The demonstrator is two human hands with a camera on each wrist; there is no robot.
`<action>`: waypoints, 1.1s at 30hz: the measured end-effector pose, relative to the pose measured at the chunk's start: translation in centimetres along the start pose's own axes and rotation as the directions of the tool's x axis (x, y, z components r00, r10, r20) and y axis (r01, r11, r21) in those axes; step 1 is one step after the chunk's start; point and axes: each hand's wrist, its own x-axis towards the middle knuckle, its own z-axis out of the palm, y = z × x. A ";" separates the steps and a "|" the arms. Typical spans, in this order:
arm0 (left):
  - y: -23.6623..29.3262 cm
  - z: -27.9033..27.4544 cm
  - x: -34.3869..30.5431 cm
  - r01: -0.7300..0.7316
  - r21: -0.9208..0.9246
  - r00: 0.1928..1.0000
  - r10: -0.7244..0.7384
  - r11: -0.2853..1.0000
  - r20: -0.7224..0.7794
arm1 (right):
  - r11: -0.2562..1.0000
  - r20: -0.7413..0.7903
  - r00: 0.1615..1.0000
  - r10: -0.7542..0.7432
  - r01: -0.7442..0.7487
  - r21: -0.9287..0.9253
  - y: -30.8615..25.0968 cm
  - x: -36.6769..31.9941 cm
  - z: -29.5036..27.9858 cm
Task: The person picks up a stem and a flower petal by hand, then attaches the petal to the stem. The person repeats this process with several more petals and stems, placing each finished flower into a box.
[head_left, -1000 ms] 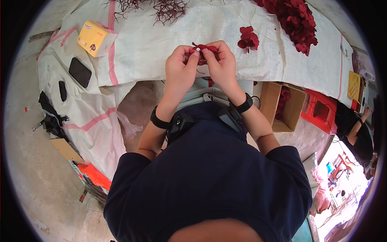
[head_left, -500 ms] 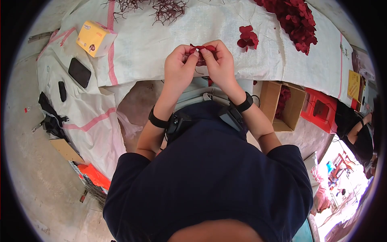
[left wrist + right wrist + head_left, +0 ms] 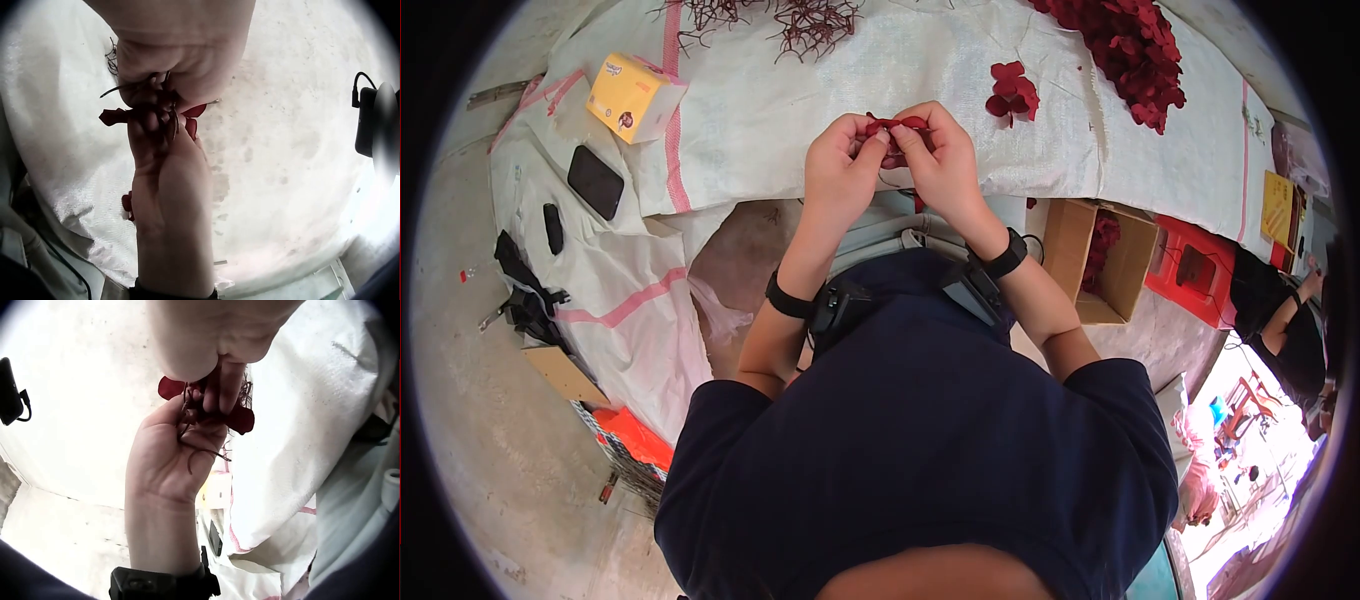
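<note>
Both hands meet over the white woven cloth [image 3: 780,90] and pinch one small red fabric flower [image 3: 897,126] between their fingertips. My left hand [image 3: 862,143] grips it from the left and my right hand [image 3: 922,140] from the right. In the left wrist view the left hand [image 3: 178,69] is at the top, the right hand [image 3: 164,187] reaches up from below, and a red petal [image 3: 114,116] sticks out sideways. Seen from the right wrist, the right hand [image 3: 215,344] pinches red petals [image 3: 242,420] against the left hand [image 3: 165,462], and thin dark stems [image 3: 206,453] curl out below.
A pile of red petals [image 3: 1130,50] lies at the far right and a small red flower cluster [image 3: 1012,92] nearer. Dark red stems [image 3: 770,18] lie at the back. At the left are a yellow tissue box [image 3: 632,97] and a black phone [image 3: 595,180]. A cardboard box [image 3: 1100,262] stands below the table's edge.
Both hands have drifted slightly up and away from the body while still pinching the flower. The fingertips have closed over its middle.
</note>
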 end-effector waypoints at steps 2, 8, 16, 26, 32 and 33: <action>0.0 0.0 0.0 0.013 0.002 1.000 -0.013 1.000 -0.008 | 1.000 0.015 1.000 0.019 -0.019 -0.005 0.0 0.1 -0.1; -1.3 -0.5 1.2 0.049 -0.018 0.999 -0.050 0.999 -0.020 | 0.992 0.014 0.998 0.063 -0.061 -0.108 0.8 0.9 -1.0; -1.8 -3.7 1.1 0.093 -0.107 0.994 -0.099 0.990 -0.048 | 0.110 -0.019 0.787 -0.616 0.062 -0.992 -1.2 2.5 -10.1; -1.3 -2.9 1.1 0.130 -0.238 0.989 -0.142 0.962 -0.033 | 0.887 -0.458 0.889 -0.016 -0.199 -0.417 -1.5 2.1 -13.5; -1.7 -4.1 1.4 0.184 -0.225 0.983 -0.173 0.957 0.066 | 0.286 -0.352 0.849 -0.394 -0.251 -0.925 1.1 2.0 -15.6; -1.7 -4.2 1.4 0.185 -0.255 0.983 -0.177 0.949 0.051 | 0.285 -0.282 0.848 -0.448 -0.164 -0.944 0.8 1.9 -15.8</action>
